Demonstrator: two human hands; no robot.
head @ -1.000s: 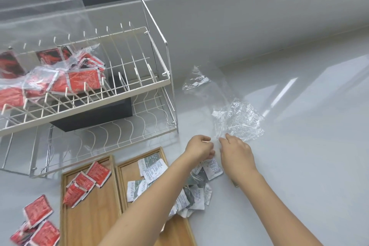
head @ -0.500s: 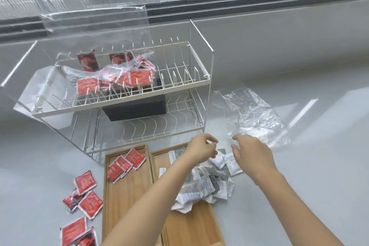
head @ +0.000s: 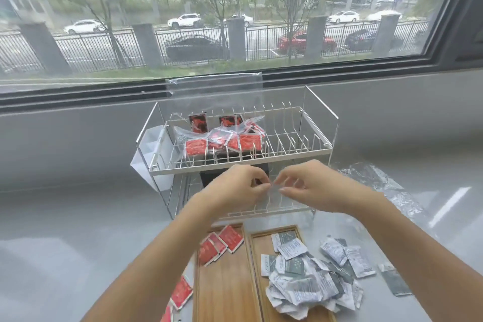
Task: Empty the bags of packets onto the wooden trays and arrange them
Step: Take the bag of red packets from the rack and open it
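In the head view, the left hand (head: 235,188) and the right hand (head: 311,185) are meeting in front of the wire rack (head: 287,138), fingertips turned toward each other and curling in; they are apparently pinching a thin clear film between them, but whether it is a bag edge cannot be told. Directly beyond the grip, on the rack's upper shelf, a clear bag of red packets (head: 222,138) is standing open-topped, probably parked there to keep it off the work area until it is emptied. Below and toward the person from the grip, two wooden trays are lying side by side: the left tray (head: 222,290) is carrying a few red packets (head: 222,243) at its far end, and the right tray (head: 264,243) is holding a loose heap of white-and-grey packets (head: 308,277) spilling over its right edge, so arranging is not yet done. To the right of the grip, an empty crumpled bag (head: 379,183) is lying on the grey counter (head: 78,230).
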